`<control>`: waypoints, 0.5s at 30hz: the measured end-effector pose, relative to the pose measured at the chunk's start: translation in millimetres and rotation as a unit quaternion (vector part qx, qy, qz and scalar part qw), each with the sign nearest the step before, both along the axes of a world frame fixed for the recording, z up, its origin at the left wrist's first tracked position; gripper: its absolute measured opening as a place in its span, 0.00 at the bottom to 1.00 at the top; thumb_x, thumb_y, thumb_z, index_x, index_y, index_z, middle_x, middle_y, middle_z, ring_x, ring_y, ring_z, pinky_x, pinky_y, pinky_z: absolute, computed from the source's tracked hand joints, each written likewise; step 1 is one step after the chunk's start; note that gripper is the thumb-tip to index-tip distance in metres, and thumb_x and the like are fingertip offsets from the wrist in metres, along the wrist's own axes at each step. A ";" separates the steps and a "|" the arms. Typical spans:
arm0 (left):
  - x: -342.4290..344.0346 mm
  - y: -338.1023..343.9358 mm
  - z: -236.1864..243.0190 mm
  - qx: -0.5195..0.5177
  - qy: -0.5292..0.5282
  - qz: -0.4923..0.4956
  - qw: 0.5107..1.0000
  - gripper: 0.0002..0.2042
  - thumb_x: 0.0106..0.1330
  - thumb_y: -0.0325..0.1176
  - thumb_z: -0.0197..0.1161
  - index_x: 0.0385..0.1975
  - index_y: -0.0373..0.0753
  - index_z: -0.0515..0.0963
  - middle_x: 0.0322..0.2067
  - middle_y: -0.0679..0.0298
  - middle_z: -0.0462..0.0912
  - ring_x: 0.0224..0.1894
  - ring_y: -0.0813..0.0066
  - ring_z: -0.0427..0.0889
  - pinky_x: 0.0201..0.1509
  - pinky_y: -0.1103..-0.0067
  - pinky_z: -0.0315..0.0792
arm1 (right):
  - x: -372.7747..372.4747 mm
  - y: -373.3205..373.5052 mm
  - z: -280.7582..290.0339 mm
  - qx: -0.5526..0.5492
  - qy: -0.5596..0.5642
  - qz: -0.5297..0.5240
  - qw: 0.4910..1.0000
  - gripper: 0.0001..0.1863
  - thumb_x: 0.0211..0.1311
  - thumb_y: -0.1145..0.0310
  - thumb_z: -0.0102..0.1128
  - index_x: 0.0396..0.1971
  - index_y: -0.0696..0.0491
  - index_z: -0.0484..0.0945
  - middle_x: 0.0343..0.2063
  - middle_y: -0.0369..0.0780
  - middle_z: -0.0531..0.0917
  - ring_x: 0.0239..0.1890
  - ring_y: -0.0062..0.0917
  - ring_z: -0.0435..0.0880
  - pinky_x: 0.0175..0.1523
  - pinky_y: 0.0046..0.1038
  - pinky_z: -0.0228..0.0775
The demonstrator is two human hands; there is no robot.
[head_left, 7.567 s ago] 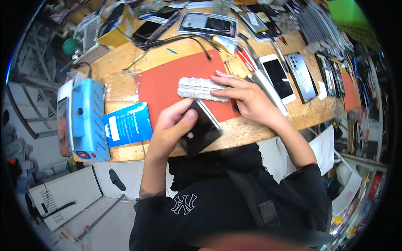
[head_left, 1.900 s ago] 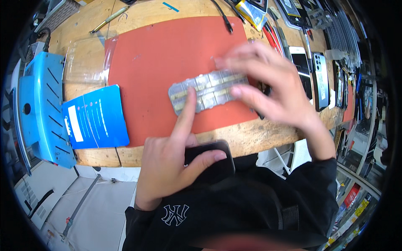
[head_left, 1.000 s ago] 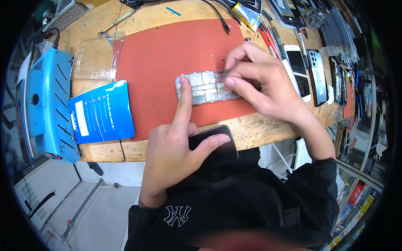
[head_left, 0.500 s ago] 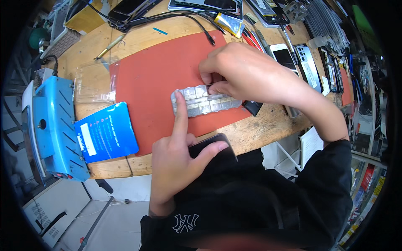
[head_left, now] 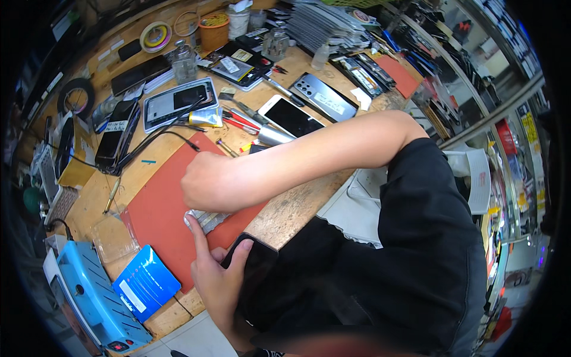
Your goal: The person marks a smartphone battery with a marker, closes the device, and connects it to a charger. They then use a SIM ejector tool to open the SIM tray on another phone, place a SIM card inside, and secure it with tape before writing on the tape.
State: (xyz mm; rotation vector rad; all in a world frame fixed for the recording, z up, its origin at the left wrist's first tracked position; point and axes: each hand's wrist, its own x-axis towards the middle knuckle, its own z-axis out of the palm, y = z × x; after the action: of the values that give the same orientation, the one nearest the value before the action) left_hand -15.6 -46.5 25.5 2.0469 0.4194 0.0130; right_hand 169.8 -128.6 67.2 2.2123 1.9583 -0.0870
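My left hand (head_left: 219, 278) grips a black phone (head_left: 254, 263) against my lap at the bench edge. Its index finger stretches up and presses the end of a clear segmented plastic parts strip (head_left: 205, 219). The strip lies on a red work mat (head_left: 163, 208). My right hand (head_left: 208, 181) rests on top of the strip, fingers curled down over it and covering most of it. What the right fingers pinch is hidden under the hand.
A blue packet (head_left: 146, 288) and a blue machine (head_left: 95, 300) sit at the lower left of the wooden bench (head_left: 291, 208). Several phones (head_left: 291, 116), a tablet frame (head_left: 178, 102), red-handled tools (head_left: 241, 122), cables, tape rolls (head_left: 156, 35) and jars crowd the far side.
My head has swung right and the view tilted, so the mat now sits lower left. My right hand has slid left over the strip. The left index finger stays on its end.
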 end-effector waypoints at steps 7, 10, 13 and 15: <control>-1.5 -1.3 -2.0 -0.008 -0.030 0.006 0.999 0.47 0.62 0.32 0.74 0.78 0.31 0.51 0.16 0.75 0.62 0.20 0.86 0.58 0.24 0.82 0.55 | -10.0 3.4 -8.3 0.010 0.012 0.017 1.000 0.05 0.47 0.68 0.70 0.25 0.52 0.87 0.25 0.42 0.88 0.34 0.35 0.91 0.28 0.36 0.80; -1.5 0.2 -2.0 0.007 -0.014 0.001 1.000 0.47 0.62 0.33 0.74 0.78 0.32 0.51 0.16 0.75 0.63 0.20 0.86 0.59 0.24 0.82 0.56 | -9.2 -9.9 -11.2 0.037 0.010 0.036 0.999 0.03 0.48 0.68 0.69 0.24 0.51 0.87 0.23 0.43 0.86 0.33 0.36 0.90 0.28 0.37 0.80; -1.2 3.6 -2.9 -0.006 0.014 -0.006 1.000 0.51 0.60 0.43 0.77 0.77 0.28 0.51 0.13 0.65 0.68 0.16 0.74 0.67 0.26 0.74 0.65 | -13.6 -25.4 -13.2 0.069 -0.033 0.036 0.996 0.04 0.49 0.69 0.68 0.23 0.52 0.88 0.26 0.42 0.88 0.35 0.35 0.91 0.31 0.37 0.81; -1.1 4.4 -2.9 0.008 0.005 -0.015 1.000 0.52 0.60 0.45 0.78 0.77 0.28 0.52 0.13 0.65 0.70 0.16 0.73 0.69 0.26 0.73 0.66 | -16.1 -36.5 -10.9 0.116 -0.073 0.033 0.990 0.09 0.49 0.70 0.65 0.25 0.62 0.83 0.25 0.45 0.83 0.28 0.35 0.86 0.28 0.33 0.79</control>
State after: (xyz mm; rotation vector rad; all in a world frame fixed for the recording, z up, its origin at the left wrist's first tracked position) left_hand -16.7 -42.1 22.5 2.0687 0.3968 -0.0126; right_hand 153.7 -165.1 56.4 2.2137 2.0478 0.3174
